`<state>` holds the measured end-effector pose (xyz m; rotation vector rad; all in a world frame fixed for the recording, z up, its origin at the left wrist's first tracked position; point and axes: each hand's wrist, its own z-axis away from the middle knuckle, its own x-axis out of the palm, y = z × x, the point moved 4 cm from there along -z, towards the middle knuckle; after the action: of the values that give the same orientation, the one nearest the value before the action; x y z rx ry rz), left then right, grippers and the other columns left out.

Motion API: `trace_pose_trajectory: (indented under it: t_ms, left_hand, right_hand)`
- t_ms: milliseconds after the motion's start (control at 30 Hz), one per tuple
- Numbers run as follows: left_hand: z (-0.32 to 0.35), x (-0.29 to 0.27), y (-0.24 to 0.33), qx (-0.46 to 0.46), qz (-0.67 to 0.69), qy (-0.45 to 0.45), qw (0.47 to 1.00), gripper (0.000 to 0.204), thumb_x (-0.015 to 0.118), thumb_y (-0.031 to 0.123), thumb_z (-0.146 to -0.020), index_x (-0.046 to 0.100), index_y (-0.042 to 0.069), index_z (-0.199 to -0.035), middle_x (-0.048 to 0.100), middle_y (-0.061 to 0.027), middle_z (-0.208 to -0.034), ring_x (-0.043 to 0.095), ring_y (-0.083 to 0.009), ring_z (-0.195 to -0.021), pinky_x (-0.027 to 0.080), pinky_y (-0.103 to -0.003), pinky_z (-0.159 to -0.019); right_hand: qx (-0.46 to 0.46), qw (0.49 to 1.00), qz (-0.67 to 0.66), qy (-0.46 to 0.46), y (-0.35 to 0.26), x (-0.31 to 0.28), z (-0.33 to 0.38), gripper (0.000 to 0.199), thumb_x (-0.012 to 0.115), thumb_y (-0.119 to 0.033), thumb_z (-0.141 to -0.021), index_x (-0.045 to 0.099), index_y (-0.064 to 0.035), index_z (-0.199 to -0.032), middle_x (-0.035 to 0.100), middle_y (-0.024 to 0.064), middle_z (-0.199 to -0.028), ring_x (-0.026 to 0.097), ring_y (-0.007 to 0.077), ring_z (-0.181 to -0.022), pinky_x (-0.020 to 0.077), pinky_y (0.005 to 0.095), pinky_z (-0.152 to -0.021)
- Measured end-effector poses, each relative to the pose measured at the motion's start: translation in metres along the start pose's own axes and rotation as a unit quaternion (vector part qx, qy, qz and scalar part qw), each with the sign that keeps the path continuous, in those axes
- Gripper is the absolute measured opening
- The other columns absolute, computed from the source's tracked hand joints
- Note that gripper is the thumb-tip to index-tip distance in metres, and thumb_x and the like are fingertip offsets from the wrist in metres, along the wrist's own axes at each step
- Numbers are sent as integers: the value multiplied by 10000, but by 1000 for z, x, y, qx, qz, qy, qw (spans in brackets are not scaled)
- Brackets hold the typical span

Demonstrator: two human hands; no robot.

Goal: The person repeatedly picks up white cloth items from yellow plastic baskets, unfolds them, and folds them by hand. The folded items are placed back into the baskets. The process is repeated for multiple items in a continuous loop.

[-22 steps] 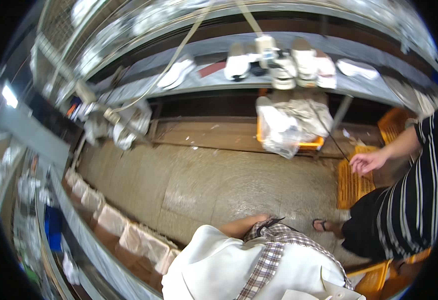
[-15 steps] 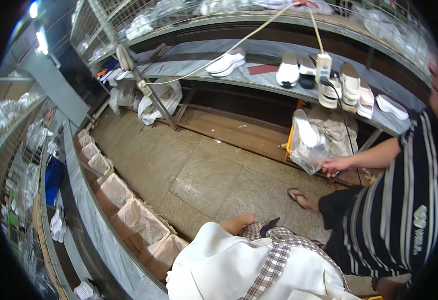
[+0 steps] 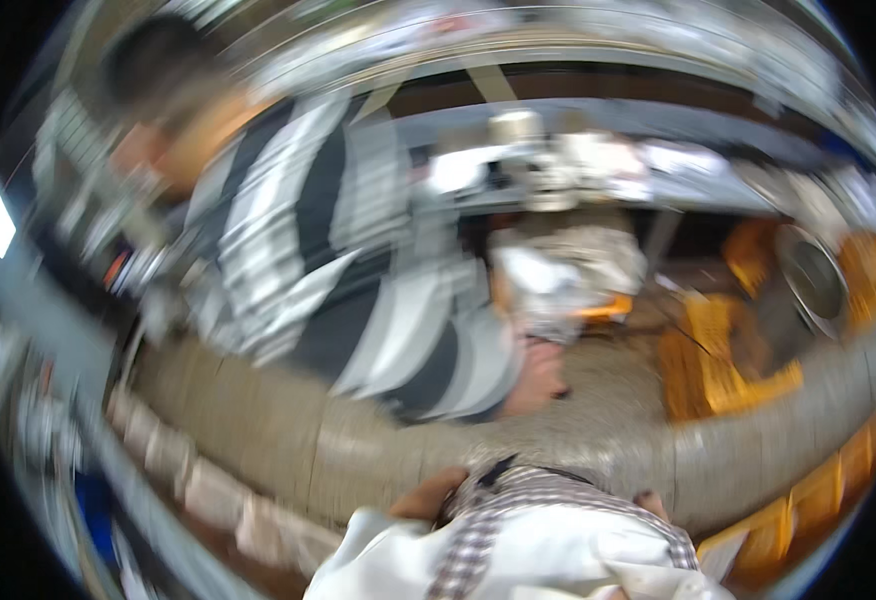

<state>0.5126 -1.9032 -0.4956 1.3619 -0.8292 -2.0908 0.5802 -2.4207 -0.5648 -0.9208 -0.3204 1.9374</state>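
Note:
My left hand [image 3: 446,482] hangs at the left side of my checked apron [image 3: 538,490]; motion smears its fingers. At the apron's right side a small part of my right hand [image 3: 651,505] shows, its fingers not readable. I cannot make out anything held in either hand. Across the floor a co-worker in a striped shirt [image 3: 368,300] bends over in front of me. That person's hand [image 3: 538,378] is low, close to a plastic bag of white shoes [image 3: 538,275].
Shoes [image 3: 558,165] line the grey shelf [image 3: 698,195] opposite. Orange crates [image 3: 713,365] and a round metal-rimmed object [image 3: 813,280] are at the right. Lined bins [image 3: 213,490] run along the left; yellow bins [image 3: 793,520] sit lower right.
My view has swung right, blurring the picture. The co-worker has shifted from the right side to the left and now bends low. Part of my right hand has come into view.

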Motion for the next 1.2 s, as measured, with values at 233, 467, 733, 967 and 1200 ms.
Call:
trace_pose_trajectory:
  t_ms: [233, 467, 733, 967, 1200]
  left_hand:
    - [-158, 48, 10, -182, -9, -161, 970, 210, 602, 144, -725, 616, 25, -898, 625, -187, -941, 599, -296, -923, 461, -374, -797]
    - [-227, 121, 36, -174, -100, -245, 949, 234, 610, 195, -751, 631, 19, -903, 650, -152, -897, 614, -252, -873, 475, -366, -767]
    - [-315, 156, 66, -142, -189, -256, 937, 275, 618, 254, -779, 647, 12, -908, 679, -112, -847, 632, -202, -815, 491, -356, -732]
    - [-366, 262, 185, -137, -159, -495, 843, 206, 585, 203, -855, 617, 2, -888, 618, -58, -759, 547, -123, -690, 454, -262, -646]
    - [-390, 365, 323, -146, -47, -307, 939, 217, 569, 120, -855, 569, -32, -1010, 626, -108, -915, 594, -167, -825, 478, -291, -743]
  right_hand:
    - [-17, 990, 138, 39, 35, 8, -14, 341, 548, -306, -773, 637, -43, -970, 637, 206, -953, 597, 356, -898, 464, 443, -781]
    - [104, 983, -45, 142, 103, -60, 67, 316, 569, -254, -764, 619, -51, -1000, 635, 178, -982, 598, 323, -922, 462, 412, -796]
    - [283, 883, -233, 293, 204, -124, 51, 251, 577, -198, -742, 635, -53, -938, 648, 167, -911, 628, 293, -841, 488, 385, -716]
    - [357, 858, -248, 274, 279, -236, -36, 320, 578, -179, -762, 578, -29, -1044, 607, 179, -1052, 578, 316, -982, 457, 412, -856]
    - [482, 774, -238, 335, 357, -327, -95, 672, 596, -208, -825, 233, -44, -1367, 315, 158, -1392, 318, 355, -1258, 320, 456, -1019]
